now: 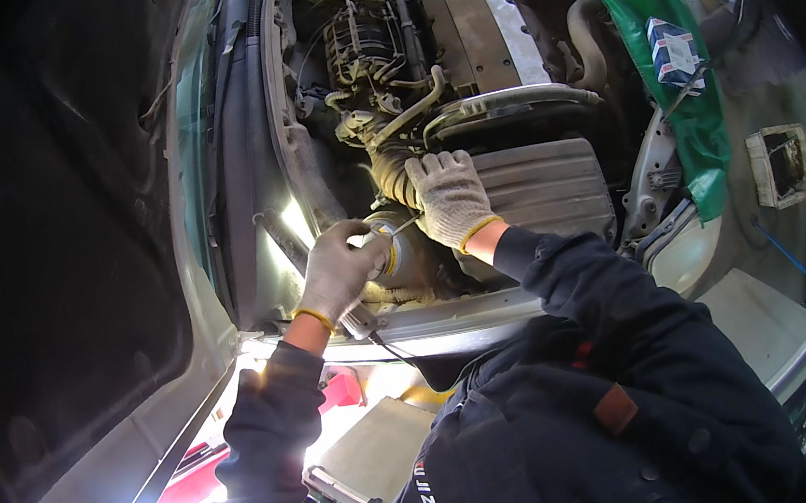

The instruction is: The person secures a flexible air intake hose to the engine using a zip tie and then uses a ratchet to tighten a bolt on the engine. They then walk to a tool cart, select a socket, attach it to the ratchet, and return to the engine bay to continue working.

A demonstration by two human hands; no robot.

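My left hand (337,269), in a pale knit glove with a yellow cuff, is closed on a thin metal-shafted tool (406,224), which looks like a screwdriver; its handle is mostly hidden in my fingers. The shaft points right, toward the base of my right hand (451,196). That gloved hand lies over the end of a ribbed air intake hose (389,170), fingers stretched out, thumb side hidden. Beside it sits the ribbed air filter box (547,184). Below the tool is a round pale part with a yellow edge (389,258), partly covered by my left hand.
A lit work lamp (359,322) with a black cable leans by my left forearm. The engine cover (469,27) lies beyond. At right, a green fender cover (703,140) carries a small box (675,53). The raised hood (57,188) stands at left.
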